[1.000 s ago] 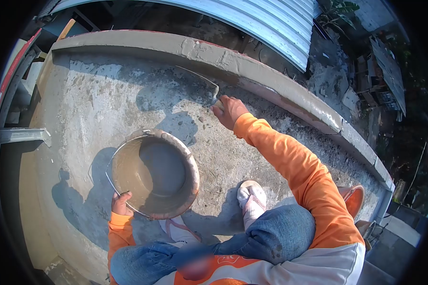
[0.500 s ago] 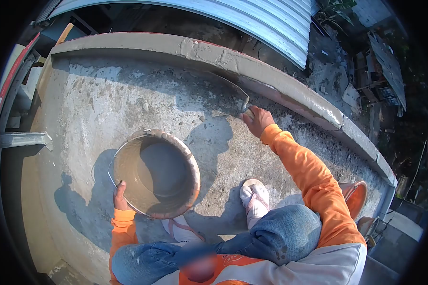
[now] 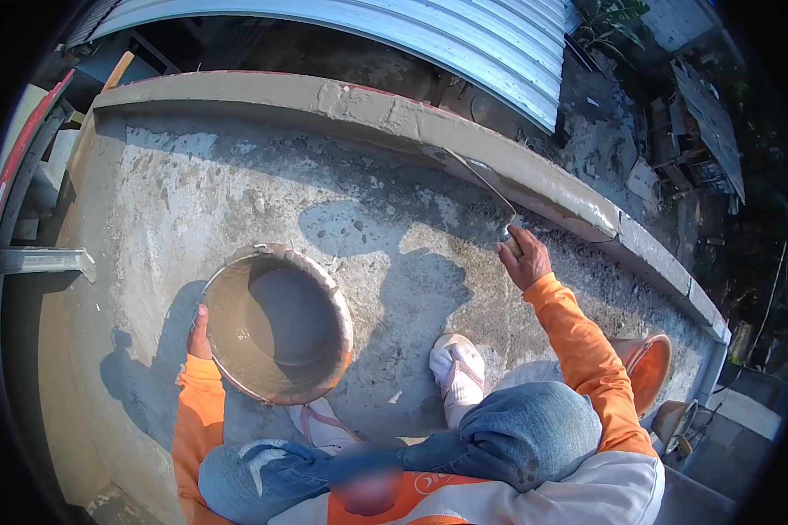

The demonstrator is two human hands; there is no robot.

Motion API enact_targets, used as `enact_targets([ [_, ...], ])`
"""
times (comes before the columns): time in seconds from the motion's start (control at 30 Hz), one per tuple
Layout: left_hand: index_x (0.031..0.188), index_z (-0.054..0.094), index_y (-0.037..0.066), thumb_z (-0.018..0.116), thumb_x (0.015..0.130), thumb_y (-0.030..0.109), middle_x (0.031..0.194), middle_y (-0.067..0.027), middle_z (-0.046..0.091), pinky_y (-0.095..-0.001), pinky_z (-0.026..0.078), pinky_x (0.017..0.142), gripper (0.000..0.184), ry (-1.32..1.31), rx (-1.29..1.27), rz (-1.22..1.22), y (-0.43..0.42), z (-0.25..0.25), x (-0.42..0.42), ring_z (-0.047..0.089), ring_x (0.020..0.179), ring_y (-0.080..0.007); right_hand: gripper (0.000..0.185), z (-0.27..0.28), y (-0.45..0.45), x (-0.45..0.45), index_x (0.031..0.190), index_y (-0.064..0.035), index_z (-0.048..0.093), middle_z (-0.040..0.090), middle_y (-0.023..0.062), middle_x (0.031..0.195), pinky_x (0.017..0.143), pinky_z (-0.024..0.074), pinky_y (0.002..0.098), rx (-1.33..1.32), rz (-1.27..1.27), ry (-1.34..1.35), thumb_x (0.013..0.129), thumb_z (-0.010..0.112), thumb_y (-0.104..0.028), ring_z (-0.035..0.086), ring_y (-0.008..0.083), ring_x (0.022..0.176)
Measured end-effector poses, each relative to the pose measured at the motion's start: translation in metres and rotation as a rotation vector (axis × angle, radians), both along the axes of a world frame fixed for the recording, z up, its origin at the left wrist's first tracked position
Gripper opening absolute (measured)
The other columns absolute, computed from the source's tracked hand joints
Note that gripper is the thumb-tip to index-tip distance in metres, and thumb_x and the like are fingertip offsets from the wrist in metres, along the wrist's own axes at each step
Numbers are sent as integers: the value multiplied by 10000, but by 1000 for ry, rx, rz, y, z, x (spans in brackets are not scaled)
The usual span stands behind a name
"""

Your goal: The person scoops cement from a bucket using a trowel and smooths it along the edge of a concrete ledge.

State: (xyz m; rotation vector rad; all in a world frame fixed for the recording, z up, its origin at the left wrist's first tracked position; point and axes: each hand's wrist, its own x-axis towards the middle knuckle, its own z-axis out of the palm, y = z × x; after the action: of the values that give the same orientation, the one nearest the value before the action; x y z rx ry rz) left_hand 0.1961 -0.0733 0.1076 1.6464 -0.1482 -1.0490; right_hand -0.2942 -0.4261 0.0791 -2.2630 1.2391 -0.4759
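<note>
My right hand [image 3: 527, 259] is closed round the handle of a trowel [image 3: 492, 185]. Its thin blade, seen nearly edge-on, lies against the inner face of the low mortar-covered wall [image 3: 372, 112]. At the lower left, my left hand [image 3: 200, 336] grips the rim of a bucket [image 3: 345, 325], thumb up along the outer side. The bucket tilts so that its mouth faces me. Grey wet mortar [image 3: 291, 306] coats its inside and lies at the bottom, half in shadow. My left fingers are hidden behind the bucket.
Rough concrete floor [image 3: 166, 210] spreads under my sandalled feet. An orange bucket [image 3: 650, 374] lies tilted at the right beside another container [image 3: 674, 422]. A metal beam [image 3: 44, 261] juts in at the left. Beyond the wall are a corrugated roof [image 3: 464, 44] and a drop.
My right hand and the trowel have moved right along the wall, and the blade is now up on the wall's face. My left hand and the bucket have shifted slightly left.
</note>
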Motion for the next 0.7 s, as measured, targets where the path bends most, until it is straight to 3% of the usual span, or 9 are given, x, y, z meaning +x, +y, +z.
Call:
enact_targets([
  [0.07, 1227, 508, -36, 529, 874, 522, 1165, -147, 574, -322, 469, 884, 660, -93, 93, -76, 4, -4, 6, 582, 1019, -217, 430, -1, -3, 13, 1103, 12, 571, 605, 205, 930, 768, 491, 419, 22, 94, 61, 826, 636, -309, 609, 380, 852],
  [0.2, 1206, 526, -39, 559, 859, 528, 1141, -137, 591, -313, 470, 880, 665, -165, 100, -139, 9, -9, 13, 582, 1019, -206, 451, -15, -28, 49, 1108, -3, 579, 611, 226, 991, 794, 486, 407, 67, 130, 156, 824, 630, -350, 606, 390, 894],
  [0.3, 1210, 525, -40, 565, 852, 539, 1151, -133, 589, -308, 462, 892, 682, -115, 104, -158, 7, -1, 13, 580, 1021, -203, 434, -3, -33, 46, 1071, 2, 597, 630, 212, 947, 797, 487, 399, 92, 101, 98, 828, 629, -356, 611, 383, 888],
  [0.37, 1216, 521, -41, 555, 848, 564, 1161, -133, 587, -307, 457, 899, 709, -219, 134, -180, 6, -2, 10, 579, 1026, -206, 408, 0, -27, 32, 1063, 7, 599, 639, 197, 924, 782, 492, 394, -9, 77, 38, 828, 639, -324, 622, 368, 869],
  [0.47, 1234, 513, -27, 531, 853, 582, 1194, -130, 573, -314, 450, 911, 718, -94, 123, -98, 12, -15, 13, 570, 1049, -211, 408, 13, -1, 10, 1076, 18, 590, 640, 202, 923, 765, 498, 371, 50, -78, -50, 824, 651, -297, 640, 342, 852],
  [0.53, 1196, 551, -17, 544, 856, 569, 1141, -87, 595, -296, 441, 895, 677, 82, -74, 9, -2, -1, -2, 568, 996, -173, 418, 21, 12, 5, 1085, 24, 580, 639, 213, 934, 755, 501, 359, 64, -170, -61, 823, 650, -293, 648, 333, 838],
  [0.6, 1258, 501, 7, 503, 863, 596, 1220, -114, 561, -340, 433, 936, 709, 247, -171, 9, 8, -16, 4, 560, 1065, -217, 399, 50, 24, 18, 1072, 28, 576, 626, 202, 879, 725, 499, 361, 51, -45, -19, 818, 642, -272, 639, 329, 789],
  [0.67, 1250, 508, 10, 526, 857, 584, 1217, -110, 562, -346, 429, 942, 695, 262, -230, 107, 7, -22, 1, 554, 1071, -211, 383, 98, 37, 54, 1064, 24, 569, 591, 175, 826, 679, 487, 368, 71, 247, 18, 782, 647, -223, 606, 326, 726],
  [0.7, 1228, 526, 5, 552, 852, 567, 1209, -91, 558, -324, 408, 956, 676, 100, -178, 114, 1, -6, -10, 529, 1089, -177, 380, 120, 43, 73, 1060, 22, 566, 574, 163, 807, 657, 481, 373, 77, 394, 28, 762, 650, -199, 590, 325, 699],
])
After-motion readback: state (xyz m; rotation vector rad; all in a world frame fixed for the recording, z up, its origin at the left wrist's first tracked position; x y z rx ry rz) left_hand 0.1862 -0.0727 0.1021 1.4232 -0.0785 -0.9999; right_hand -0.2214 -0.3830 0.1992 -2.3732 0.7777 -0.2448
